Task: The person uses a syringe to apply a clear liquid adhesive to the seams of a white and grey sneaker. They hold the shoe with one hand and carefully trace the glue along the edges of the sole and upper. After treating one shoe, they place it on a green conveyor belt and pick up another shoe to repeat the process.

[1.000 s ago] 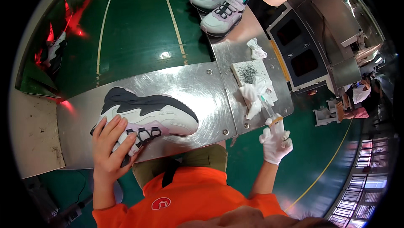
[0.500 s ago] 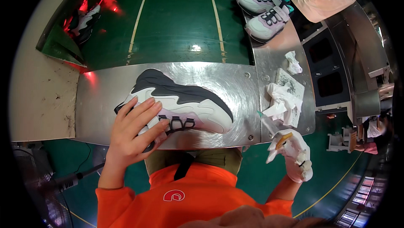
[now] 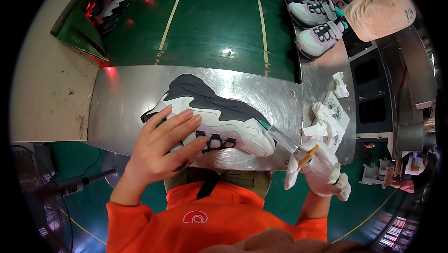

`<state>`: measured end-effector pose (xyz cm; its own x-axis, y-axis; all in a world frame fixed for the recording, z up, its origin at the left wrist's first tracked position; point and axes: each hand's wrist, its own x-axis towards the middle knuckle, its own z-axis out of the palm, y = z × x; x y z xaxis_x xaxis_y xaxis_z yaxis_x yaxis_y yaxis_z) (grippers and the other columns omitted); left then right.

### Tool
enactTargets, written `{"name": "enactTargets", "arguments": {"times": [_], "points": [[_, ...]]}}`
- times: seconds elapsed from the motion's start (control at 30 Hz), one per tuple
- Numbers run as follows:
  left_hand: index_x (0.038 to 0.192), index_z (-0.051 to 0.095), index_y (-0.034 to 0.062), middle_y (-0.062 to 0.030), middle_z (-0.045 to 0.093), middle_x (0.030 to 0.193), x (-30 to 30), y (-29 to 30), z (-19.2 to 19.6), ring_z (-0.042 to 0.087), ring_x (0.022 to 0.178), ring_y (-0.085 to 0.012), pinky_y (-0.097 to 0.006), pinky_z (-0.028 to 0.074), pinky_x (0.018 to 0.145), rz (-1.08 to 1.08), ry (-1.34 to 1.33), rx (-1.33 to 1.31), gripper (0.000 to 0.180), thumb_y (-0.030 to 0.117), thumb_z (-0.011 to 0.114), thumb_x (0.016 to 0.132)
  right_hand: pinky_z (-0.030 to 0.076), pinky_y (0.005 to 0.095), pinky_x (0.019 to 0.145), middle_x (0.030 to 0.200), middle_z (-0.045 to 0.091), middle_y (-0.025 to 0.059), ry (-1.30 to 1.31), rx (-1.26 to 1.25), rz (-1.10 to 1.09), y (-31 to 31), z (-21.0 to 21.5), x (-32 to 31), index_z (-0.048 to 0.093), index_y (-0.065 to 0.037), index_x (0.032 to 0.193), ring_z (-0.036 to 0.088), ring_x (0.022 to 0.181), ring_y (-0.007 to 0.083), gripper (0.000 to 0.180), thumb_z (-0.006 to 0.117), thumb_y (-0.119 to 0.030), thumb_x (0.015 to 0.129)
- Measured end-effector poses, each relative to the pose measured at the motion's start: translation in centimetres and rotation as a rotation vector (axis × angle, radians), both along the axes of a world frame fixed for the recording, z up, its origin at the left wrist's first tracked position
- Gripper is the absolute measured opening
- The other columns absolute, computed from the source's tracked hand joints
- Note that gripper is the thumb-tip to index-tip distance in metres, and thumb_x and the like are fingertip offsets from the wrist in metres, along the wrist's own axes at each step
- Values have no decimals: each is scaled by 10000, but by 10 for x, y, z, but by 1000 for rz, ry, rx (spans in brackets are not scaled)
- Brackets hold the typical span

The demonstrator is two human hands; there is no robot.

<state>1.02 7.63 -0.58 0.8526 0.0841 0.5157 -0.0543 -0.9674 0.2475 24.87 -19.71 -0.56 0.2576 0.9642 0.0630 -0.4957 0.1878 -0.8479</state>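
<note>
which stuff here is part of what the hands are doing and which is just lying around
In use:
left hand pressing on the sneaker
right hand, gloved, holding a clear tube pointed at the sneaker's toe
metal table under the sneaker

Lying about:
crumpled wipes
row of sneakers further along
fan

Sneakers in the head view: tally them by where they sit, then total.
On the steel table, under the bare left hand: 1 white and grey sneaker
Far row at upper right: 3 sneakers clearly visible
By the red light at upper left: 1 sneaker
Total: 5
</note>
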Motion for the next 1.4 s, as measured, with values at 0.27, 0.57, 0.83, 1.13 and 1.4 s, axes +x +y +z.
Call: {"name": "enactTargets", "arguments": {"times": [0.27, 0.57, 0.83, 1.13, 1.4], "points": [[1062, 734, 187, -92, 666, 1251, 0, 1, 0, 604, 1217, -277, -486, 431, 1059, 1, 10, 8, 354, 147, 756, 712, 550, 403, 723, 1098, 597, 293, 19, 20, 70, 2, -2, 5, 379, 159, 1357, 673, 873, 361, 1248, 844, -554, 443], [1015, 746, 179, -97, 673, 1239, 4, -3, 1, 623, 1190, -279, -478, 439, 1037, 22, 6, -6, 346, 120, 801, 678, 595, 433, 699, 1144, 579, 275, 27, -68, 50, -4, 13, 12, 403, 184, 1337, 657, 1007, 359, 1229, 901, -514, 456], [1008, 744, 157, -127, 668, 1235, 6, -9, 13, 625, 1179, -300, -484, 447, 1011, 47, 76, 25, 359, 107, 810, 658, 600, 429, 670, 1096, 596, 307, 36, -75, -85, -20, 9, 9, 426, 214, 1294, 685, 908, 368, 1239, 918, -502, 410], [1067, 723, 172, -131, 676, 1187, 6, -35, 10, 655, 1087, -314, -450, 465, 948, 147, 41, 144, 425, 189, 833, 656, 597, 428, 669, 1051, 591, 356, 189, 150, 16, -28, -35, 24, 409, 230, 1291, 681, 860, 388, 1155, 903, -420, 473], [1091, 704, 156, -166, 673, 1166, 1, -58, 5, 659, 1046, -327, -450, 481, 901, 226, 44, 247, 372, 289, 775, 751, 601, 444, 645, 1010, 597, 344, 232, 189, -27, -32, -58, 23, 404, 226, 1295, 666, 899, 402, 1198, 915, -443, 444]]}}
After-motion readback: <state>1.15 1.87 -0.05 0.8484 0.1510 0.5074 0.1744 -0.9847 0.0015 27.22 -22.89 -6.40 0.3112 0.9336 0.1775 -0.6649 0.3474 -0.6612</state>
